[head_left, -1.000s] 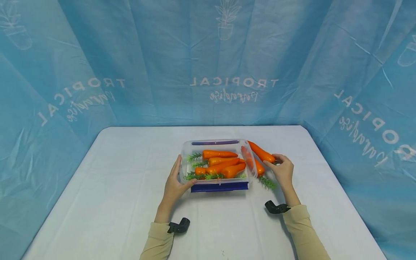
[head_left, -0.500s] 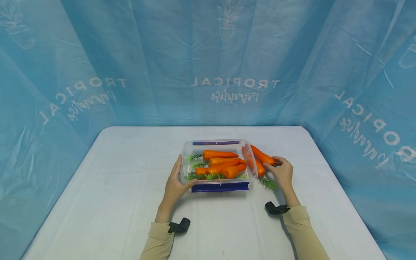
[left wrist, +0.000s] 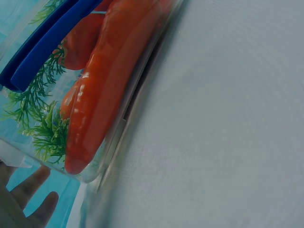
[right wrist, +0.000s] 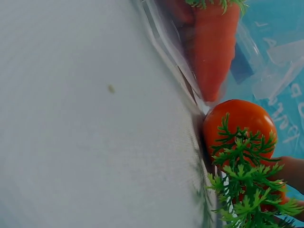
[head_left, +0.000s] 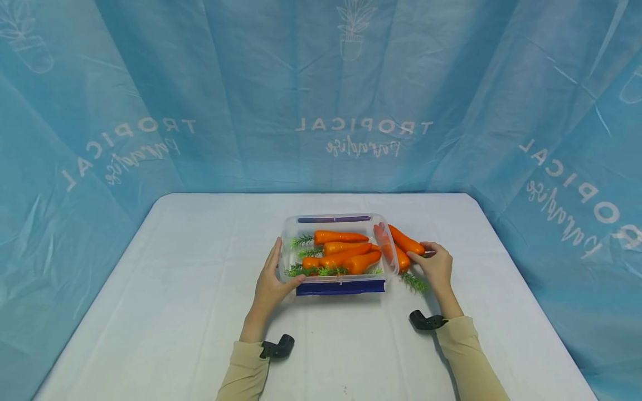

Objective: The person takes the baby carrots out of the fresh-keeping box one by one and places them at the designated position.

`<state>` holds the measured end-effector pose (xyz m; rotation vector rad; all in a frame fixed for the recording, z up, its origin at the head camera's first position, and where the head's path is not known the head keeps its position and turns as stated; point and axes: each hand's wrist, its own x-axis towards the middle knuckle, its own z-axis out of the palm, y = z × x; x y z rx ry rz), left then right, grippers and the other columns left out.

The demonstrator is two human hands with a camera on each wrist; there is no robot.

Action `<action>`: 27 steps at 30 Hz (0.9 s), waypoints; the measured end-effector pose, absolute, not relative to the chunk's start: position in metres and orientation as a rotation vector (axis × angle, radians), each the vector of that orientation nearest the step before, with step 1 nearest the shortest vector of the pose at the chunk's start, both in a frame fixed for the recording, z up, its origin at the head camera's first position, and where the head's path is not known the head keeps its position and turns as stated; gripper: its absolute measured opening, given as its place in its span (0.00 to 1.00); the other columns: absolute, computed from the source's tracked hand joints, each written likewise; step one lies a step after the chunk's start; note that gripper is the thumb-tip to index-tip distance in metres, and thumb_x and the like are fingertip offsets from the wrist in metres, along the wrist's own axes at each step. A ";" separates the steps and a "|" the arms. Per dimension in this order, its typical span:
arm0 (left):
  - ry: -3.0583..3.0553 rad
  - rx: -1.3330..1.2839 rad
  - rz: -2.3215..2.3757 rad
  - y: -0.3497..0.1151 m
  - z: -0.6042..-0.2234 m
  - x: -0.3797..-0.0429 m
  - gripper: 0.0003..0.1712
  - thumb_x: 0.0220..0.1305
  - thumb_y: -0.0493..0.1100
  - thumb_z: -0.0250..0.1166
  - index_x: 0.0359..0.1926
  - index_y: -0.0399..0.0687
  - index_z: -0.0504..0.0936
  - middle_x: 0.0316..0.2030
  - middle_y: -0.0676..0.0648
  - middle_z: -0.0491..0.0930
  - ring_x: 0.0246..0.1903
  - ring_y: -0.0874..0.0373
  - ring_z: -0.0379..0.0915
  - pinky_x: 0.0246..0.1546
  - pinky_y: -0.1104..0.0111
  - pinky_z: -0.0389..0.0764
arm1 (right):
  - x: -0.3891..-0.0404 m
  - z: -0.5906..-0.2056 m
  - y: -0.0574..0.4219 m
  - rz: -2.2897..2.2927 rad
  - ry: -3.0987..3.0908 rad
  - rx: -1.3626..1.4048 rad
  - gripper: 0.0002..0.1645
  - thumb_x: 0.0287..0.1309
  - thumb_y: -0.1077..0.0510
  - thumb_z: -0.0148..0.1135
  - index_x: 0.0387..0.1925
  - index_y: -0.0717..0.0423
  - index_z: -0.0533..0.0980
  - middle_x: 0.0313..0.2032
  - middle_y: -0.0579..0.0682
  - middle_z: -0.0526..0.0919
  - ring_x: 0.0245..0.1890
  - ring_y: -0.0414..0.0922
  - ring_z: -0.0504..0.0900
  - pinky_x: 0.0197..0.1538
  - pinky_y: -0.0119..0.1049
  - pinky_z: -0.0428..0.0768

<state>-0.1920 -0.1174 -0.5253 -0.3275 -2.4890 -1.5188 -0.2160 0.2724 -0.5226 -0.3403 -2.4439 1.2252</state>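
A clear plastic container (head_left: pixel 301 227) with blue clips (head_left: pixel 341 287) holds several orange carrots (head_left: pixel 341 237) with green leafy tops. My left hand (head_left: pixel 268 285) grips its left side, thumb on the front rim; in the left wrist view its fingers (left wrist: pixel 31 187) show beyond the container's corner. At the container's right, my right hand (head_left: pixel 436 264) pinches the leafy end of a loose carrot (head_left: pixel 406 240), which slants away toward the back wall. Another carrot (head_left: pixel 403 260) lies between it and the container, its greens (head_left: pixel 414 283) pointing forward; those greens partly cover the right fingers in the right wrist view.
A white cloth (head_left: pixel 165 312) covers the table. Blue curtains (head_left: pixel 261 100) with printed lettering hang behind and at both sides. Black wrist cameras (head_left: pixel 278 347) sit on both forearms.
Within the first half second my right hand and its carrot shifted slightly down and toward the front right; since then they have barely moved. My left hand has stayed on the container.
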 end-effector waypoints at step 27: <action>-2.492 -0.317 -1.516 -0.117 -0.527 -0.194 0.59 0.49 0.54 0.72 0.75 0.61 0.45 0.75 0.48 0.49 0.71 0.45 0.54 0.65 0.44 0.64 | -0.215 -0.508 0.271 1.253 -2.466 -0.317 0.26 0.51 0.58 0.71 0.50 0.67 0.77 0.47 0.65 0.82 0.44 0.59 0.81 0.39 0.22 0.73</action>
